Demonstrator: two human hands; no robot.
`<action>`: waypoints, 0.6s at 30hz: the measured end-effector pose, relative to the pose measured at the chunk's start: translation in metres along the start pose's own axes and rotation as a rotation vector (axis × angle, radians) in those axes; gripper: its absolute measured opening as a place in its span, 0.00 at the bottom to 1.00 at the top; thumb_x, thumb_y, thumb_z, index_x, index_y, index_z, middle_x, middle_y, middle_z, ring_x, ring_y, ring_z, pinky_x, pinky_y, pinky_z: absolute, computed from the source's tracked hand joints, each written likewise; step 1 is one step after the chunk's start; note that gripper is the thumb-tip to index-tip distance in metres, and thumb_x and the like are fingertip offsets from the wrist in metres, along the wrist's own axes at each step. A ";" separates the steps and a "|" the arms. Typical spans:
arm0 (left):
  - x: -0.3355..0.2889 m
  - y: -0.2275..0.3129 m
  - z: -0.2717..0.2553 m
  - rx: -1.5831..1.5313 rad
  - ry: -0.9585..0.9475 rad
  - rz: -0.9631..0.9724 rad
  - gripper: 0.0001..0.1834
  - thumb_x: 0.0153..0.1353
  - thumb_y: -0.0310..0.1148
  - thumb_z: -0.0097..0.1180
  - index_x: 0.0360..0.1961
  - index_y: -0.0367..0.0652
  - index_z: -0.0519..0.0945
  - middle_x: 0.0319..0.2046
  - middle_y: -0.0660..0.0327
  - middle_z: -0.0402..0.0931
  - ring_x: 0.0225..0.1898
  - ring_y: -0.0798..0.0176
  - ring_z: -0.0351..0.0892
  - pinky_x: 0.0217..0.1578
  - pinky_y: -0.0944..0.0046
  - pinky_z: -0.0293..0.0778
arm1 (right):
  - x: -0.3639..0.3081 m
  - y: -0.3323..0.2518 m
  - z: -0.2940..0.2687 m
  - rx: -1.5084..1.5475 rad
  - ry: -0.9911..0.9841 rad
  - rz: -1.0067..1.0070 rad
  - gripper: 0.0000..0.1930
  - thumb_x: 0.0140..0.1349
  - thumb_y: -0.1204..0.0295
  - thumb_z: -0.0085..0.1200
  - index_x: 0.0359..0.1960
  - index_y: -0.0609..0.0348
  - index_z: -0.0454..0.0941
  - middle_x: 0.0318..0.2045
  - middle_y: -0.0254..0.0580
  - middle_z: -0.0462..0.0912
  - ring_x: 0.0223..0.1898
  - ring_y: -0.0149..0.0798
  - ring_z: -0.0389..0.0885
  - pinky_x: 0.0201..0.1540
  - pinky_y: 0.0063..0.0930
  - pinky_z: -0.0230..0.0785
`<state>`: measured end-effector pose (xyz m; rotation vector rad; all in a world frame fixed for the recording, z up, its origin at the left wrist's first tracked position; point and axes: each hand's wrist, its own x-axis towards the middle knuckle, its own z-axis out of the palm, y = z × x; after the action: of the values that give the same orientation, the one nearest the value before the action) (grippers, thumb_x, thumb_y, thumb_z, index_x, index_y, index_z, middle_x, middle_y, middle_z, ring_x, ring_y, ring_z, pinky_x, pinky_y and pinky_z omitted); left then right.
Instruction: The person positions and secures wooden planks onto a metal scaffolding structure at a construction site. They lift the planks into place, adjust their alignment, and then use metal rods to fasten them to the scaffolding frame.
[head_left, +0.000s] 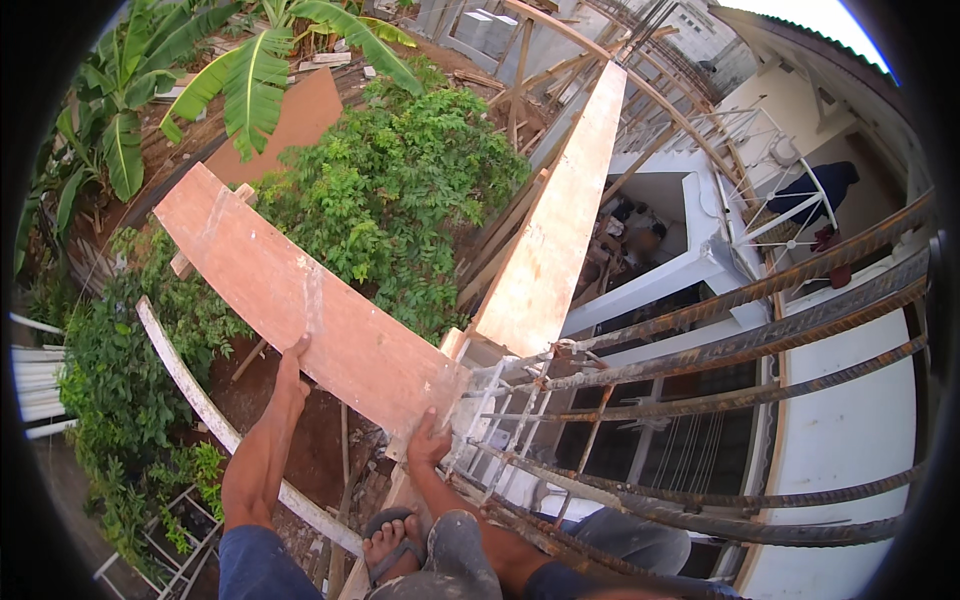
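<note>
- The reddish panel (265, 275) lies aslant in front of the person, its right end just beside the rusty steel bars (850, 298) and its left end out over the greenery.
- The left hand (290, 376) is at the middle of the panel's near edge, its fingers clamped on that edge with one digit on top; this seems meant to steady the long, overhanging part.
- The right hand (428, 442) touches the panel's near right corner, likely to keep that end in place; whether its fingers grip or only press, I cannot tell, as the underside is hidden.
- A wooden batten (181, 264) crosses beneath the panel's left end and pokes out past both long edges, perhaps as a stiffener or rest.
- A long pale board (560, 220) runs away beyond the panel's right end; a sandalled foot (390, 548) stands below that end.
- As for containers, none can be made out beside the panel; beyond its right end, a white-framed opening (640, 290) encloses a jumble (610, 225) too small to sort.
</note>
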<state>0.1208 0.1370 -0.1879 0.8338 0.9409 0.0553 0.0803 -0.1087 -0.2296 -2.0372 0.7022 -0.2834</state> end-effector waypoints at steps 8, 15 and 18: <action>0.013 -0.008 -0.003 -0.017 0.013 0.002 0.35 0.55 0.46 0.62 0.60 0.38 0.68 0.62 0.51 0.66 0.64 0.52 0.60 0.65 0.50 0.50 | 0.004 0.006 0.001 -0.014 -0.030 0.052 0.35 0.62 0.47 0.51 0.44 0.80 0.74 0.39 0.71 0.78 0.39 0.63 0.78 0.43 0.48 0.69; 0.014 -0.007 -0.003 -0.047 -0.055 -0.020 0.34 0.55 0.45 0.62 0.59 0.38 0.70 0.61 0.50 0.67 0.65 0.51 0.59 0.66 0.49 0.44 | 0.006 -0.008 -0.008 -0.043 -0.090 0.087 0.37 0.63 0.46 0.50 0.45 0.83 0.73 0.41 0.76 0.76 0.43 0.66 0.77 0.46 0.52 0.69; 0.012 -0.009 -0.002 0.018 0.046 -0.012 0.34 0.55 0.45 0.62 0.59 0.38 0.70 0.61 0.50 0.68 0.65 0.51 0.60 0.66 0.49 0.42 | 0.011 -0.005 -0.006 -0.057 -0.113 0.099 0.36 0.63 0.46 0.50 0.43 0.83 0.73 0.37 0.75 0.77 0.39 0.67 0.78 0.43 0.53 0.70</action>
<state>0.1241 0.1361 -0.2029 0.8468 0.9908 0.0557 0.0885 -0.1176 -0.2229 -2.0476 0.7451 -0.0913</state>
